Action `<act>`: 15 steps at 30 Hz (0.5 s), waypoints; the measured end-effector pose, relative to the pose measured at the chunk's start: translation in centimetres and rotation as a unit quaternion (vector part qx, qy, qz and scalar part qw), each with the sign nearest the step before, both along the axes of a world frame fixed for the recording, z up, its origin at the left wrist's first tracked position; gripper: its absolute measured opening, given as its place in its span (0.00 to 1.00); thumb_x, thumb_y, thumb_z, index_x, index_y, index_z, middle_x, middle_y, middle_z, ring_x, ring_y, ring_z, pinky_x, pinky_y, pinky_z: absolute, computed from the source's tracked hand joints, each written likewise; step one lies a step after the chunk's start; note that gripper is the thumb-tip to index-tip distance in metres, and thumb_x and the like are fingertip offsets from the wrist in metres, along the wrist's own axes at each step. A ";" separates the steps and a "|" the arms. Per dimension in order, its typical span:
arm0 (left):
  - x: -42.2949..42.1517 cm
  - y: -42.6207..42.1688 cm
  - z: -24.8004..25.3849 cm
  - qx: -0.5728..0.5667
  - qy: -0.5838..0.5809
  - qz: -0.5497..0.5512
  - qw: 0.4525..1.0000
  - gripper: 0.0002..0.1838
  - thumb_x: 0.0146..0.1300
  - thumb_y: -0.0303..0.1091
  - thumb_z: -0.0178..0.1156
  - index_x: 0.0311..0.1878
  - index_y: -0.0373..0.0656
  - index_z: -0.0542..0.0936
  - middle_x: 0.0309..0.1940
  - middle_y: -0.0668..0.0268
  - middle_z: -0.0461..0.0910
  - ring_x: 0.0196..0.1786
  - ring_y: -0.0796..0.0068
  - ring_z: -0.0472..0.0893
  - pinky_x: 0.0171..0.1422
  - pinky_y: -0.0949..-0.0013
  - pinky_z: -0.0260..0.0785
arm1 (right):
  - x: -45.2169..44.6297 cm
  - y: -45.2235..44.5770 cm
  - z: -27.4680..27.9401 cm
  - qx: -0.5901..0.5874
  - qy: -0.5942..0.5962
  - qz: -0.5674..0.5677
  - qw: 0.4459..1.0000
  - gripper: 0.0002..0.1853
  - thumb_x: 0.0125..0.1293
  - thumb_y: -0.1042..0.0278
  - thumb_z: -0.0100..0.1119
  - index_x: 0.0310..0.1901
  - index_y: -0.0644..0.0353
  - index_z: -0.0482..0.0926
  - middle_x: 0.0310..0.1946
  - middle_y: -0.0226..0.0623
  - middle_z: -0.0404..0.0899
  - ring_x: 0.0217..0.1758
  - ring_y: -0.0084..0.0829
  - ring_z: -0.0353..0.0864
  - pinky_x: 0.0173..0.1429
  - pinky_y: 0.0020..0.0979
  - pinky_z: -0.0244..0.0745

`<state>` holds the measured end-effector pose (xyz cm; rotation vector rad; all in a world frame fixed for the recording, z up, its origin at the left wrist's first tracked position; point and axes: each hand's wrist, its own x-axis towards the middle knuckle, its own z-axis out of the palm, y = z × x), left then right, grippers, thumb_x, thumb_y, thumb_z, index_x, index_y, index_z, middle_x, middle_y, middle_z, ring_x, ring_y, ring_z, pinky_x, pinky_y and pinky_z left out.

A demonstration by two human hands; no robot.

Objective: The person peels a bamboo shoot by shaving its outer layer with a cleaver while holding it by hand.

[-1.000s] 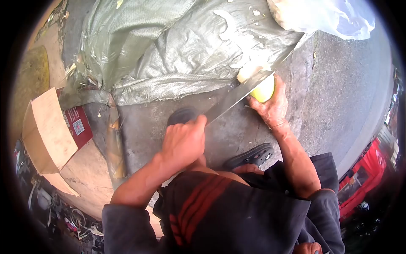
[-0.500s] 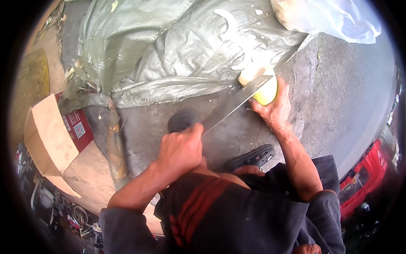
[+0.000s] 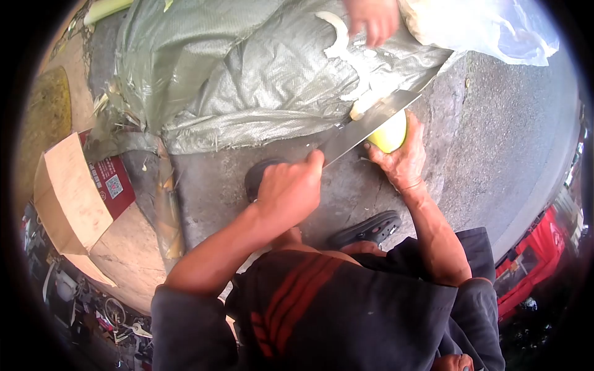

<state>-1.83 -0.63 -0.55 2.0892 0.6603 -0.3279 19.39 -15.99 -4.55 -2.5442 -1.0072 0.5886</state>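
My left hand (image 3: 289,191) is closed round the handle of a long, wide knife (image 3: 371,127). The blade slants up to the right, its far part over the top of a pale green-yellow piece of produce (image 3: 388,135). Around the right side of that piece my right hand (image 3: 405,156) is wrapped, its thumb at the lower left. Cream-coloured peelings (image 3: 337,38) lie on the grey woven sheet just beyond. Whether the blade touches the produce, I cannot tell.
Another person's hand (image 3: 373,21) reaches over the woven sheet (image 3: 247,80). A white plastic bag (image 3: 482,31) lies top right, a pale green stalk (image 3: 106,8) top left. At left are an open carton (image 3: 74,191) and a brown-husked shoot (image 3: 167,210). Dark clogs (image 3: 368,230) are below.
My left hand and the knife have moved up and right, bringing the blade further across the produce. Another person's hand and a green stalk have come into view at the top. My right hand keeps its grip.
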 end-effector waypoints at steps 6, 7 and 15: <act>2.8 0.2 -0.5 0.033 -0.021 -0.010 0.999 0.07 0.60 0.24 0.56 0.41 0.36 0.74 0.22 0.51 0.83 0.26 0.48 0.85 0.31 0.47 0.76 | 0.3 0.0 -0.2 0.005 0.008 -0.015 1.000 0.53 0.41 0.50 0.82 0.70 0.58 0.65 0.57 0.51 0.73 0.59 0.56 0.77 0.58 0.51 0.78; 3.2 0.2 -0.7 0.049 -0.043 -0.010 0.998 0.06 0.59 0.23 0.55 0.40 0.35 0.74 0.22 0.51 0.83 0.26 0.50 0.86 0.30 0.49 0.77 | 0.4 0.0 -0.3 0.005 0.004 -0.017 1.000 0.53 0.41 0.50 0.82 0.69 0.58 0.65 0.57 0.51 0.73 0.59 0.56 0.77 0.58 0.51 0.78; 5.9 1.3 -1.8 0.045 -0.033 -0.031 0.998 0.05 0.60 0.23 0.54 0.39 0.34 0.74 0.23 0.49 0.84 0.28 0.49 0.87 0.33 0.48 0.78 | 0.9 -0.1 -0.2 0.009 0.001 0.011 1.000 0.52 0.41 0.49 0.82 0.69 0.59 0.66 0.55 0.50 0.75 0.55 0.56 0.80 0.55 0.51 0.79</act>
